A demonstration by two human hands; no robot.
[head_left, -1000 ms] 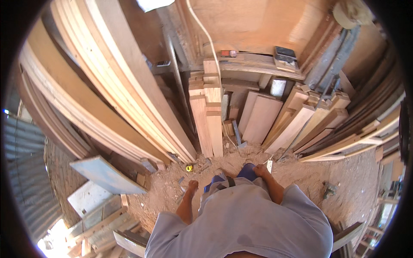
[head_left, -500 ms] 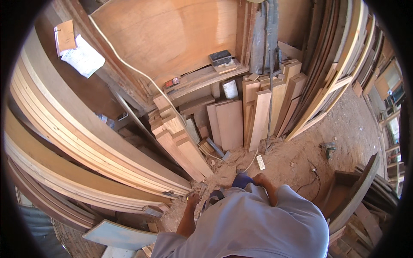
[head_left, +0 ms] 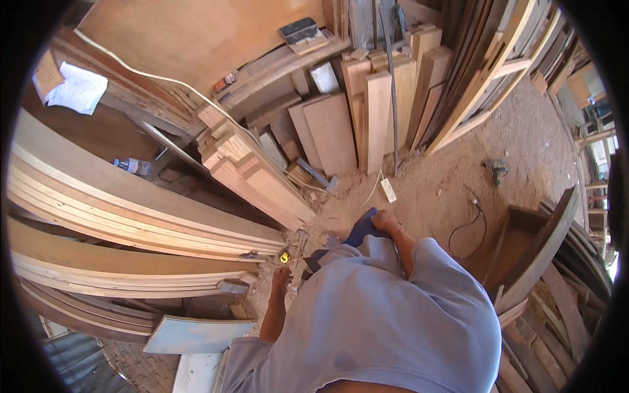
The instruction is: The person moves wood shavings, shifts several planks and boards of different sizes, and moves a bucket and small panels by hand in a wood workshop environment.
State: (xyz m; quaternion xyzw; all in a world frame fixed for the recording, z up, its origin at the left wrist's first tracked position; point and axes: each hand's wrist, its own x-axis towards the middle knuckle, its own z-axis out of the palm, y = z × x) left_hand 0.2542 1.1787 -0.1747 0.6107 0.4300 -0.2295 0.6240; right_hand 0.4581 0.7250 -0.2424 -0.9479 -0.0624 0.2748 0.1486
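My left hand (head_left: 282,278) hangs low over the dusty floor on the left, its fingers apart as far as they show. Just beyond the fingertips, with a small gap, lies a small round yellow and dark thing (head_left: 284,257), too small to name for sure. My right hand (head_left: 388,221) rests on dark blue cloth (head_left: 360,229) that seems to cover my knee; its fingers lie over the cloth and grip nothing I can see. A grey shirt (head_left: 380,314) hides much of my legs and the floor below.
Long boards (head_left: 131,203) lean in from the left. Upright planks (head_left: 377,121) and short timber offcuts (head_left: 246,170) stand ahead. A white power strip (head_left: 388,190), a green power tool (head_left: 498,171) and a black cable (head_left: 483,229) lie on the floor; a wooden box frame (head_left: 534,249) stands right.
My view has shifted, so the surroundings sit higher and further left. The yellow thing is now plainly visible beyond my left hand. My right hand has moved forward along with the blue-covered knee.
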